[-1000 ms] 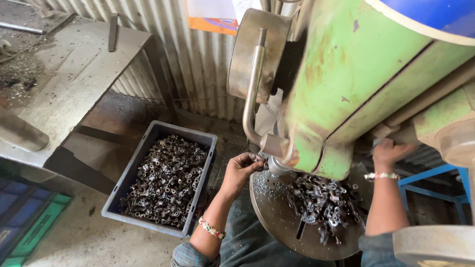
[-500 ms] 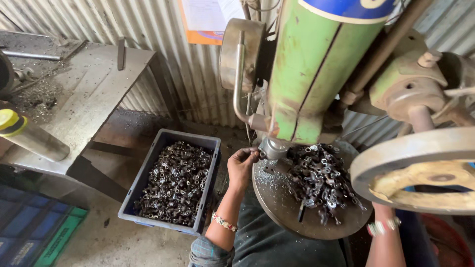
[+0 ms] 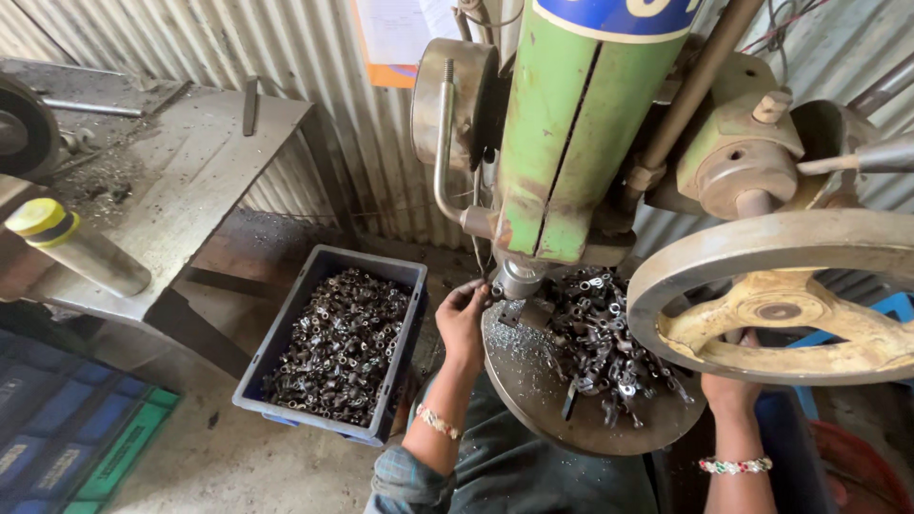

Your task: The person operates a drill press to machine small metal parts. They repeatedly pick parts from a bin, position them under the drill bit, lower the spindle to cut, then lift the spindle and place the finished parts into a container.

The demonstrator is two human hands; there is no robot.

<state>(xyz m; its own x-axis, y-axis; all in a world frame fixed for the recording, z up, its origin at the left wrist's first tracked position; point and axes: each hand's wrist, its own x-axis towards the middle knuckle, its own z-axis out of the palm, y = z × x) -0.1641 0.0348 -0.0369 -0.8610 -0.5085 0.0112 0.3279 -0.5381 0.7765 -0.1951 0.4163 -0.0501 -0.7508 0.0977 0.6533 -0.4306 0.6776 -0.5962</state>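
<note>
Green-painted press (image 3: 571, 124) over a round steel table (image 3: 533, 381), hands at work beneath it.

Left hand (image 3: 464, 319) pinches a small metal part (image 3: 497, 288) under the ram (image 3: 521, 278), beside the loose pile (image 3: 605, 333); hard, light, likely oily, best nipped by its sides, axis too small to tell. Right hand (image 3: 731, 388), behind the handwheel (image 3: 790, 295): grip unclear.

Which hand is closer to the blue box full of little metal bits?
Left. The left hand is just right of the blue box. The right hand is far across the round metal table, under the big wheel.
</note>
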